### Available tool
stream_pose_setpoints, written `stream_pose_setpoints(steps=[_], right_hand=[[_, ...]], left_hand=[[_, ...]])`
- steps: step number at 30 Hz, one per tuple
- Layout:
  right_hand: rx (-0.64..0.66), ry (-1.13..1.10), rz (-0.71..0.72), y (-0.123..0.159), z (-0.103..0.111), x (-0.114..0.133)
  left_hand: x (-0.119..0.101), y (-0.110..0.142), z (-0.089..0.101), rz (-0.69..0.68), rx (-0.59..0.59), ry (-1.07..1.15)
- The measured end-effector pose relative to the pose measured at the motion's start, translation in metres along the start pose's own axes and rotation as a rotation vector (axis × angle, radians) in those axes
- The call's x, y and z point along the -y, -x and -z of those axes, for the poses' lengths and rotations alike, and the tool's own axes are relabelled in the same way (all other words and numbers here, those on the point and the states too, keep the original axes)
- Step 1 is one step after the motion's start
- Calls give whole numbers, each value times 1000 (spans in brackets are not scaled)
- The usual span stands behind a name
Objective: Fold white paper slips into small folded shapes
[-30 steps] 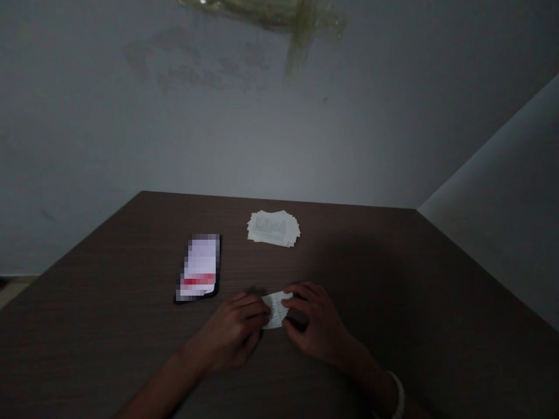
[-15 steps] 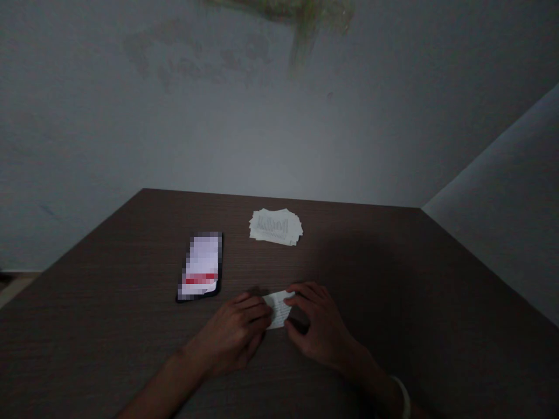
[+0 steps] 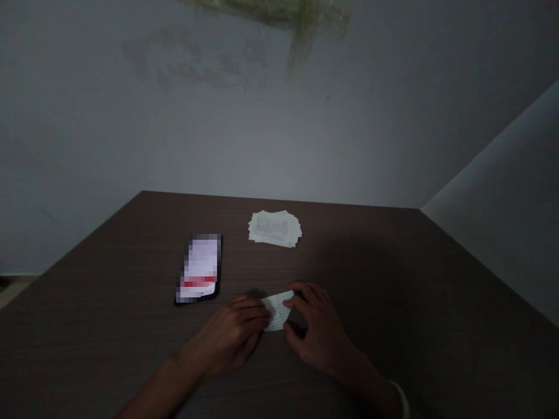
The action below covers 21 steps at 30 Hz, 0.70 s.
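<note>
A small slip of printed paper (image 3: 278, 311) lies near the front of the table between my two hands. My left hand (image 3: 236, 330) has its fingers together over the slip's left end, hiding that part. At the other end, the thumb and fingers of my right hand (image 3: 318, 327) are curled round the right edge. Beyond my hands lies a loose, overlapping pile of printed paper slips (image 3: 275, 228).
A phone (image 3: 201, 265) with a lit, blurred screen lies left of the pile. The dark wood-grain table (image 3: 131, 256) meets a stained grey wall (image 3: 271, 134) at the back. Another wall (image 3: 515, 169) rises at the right.
Both hands keep nearly the same hold on the paper slip, and the pile and phone stay in place. The view has shifted very slightly.
</note>
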State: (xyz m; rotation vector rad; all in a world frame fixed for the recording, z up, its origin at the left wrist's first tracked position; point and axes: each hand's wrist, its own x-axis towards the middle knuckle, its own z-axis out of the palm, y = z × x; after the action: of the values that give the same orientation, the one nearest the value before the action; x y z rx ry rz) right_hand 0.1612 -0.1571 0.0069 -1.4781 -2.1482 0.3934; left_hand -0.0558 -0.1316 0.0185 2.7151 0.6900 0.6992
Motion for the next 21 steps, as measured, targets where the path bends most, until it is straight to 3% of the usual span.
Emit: stream_pose_setpoints(steps=[5, 13, 21], right_hand=[[8, 24, 0, 0, -1, 0], [17, 22, -14, 1, 1, 4], [13, 45, -31, 1, -1, 7]], left_hand=[[-1, -1, 1, 5, 37, -2], [-1, -2, 2, 1, -5, 43], [2, -2, 5, 122, 7, 141]])
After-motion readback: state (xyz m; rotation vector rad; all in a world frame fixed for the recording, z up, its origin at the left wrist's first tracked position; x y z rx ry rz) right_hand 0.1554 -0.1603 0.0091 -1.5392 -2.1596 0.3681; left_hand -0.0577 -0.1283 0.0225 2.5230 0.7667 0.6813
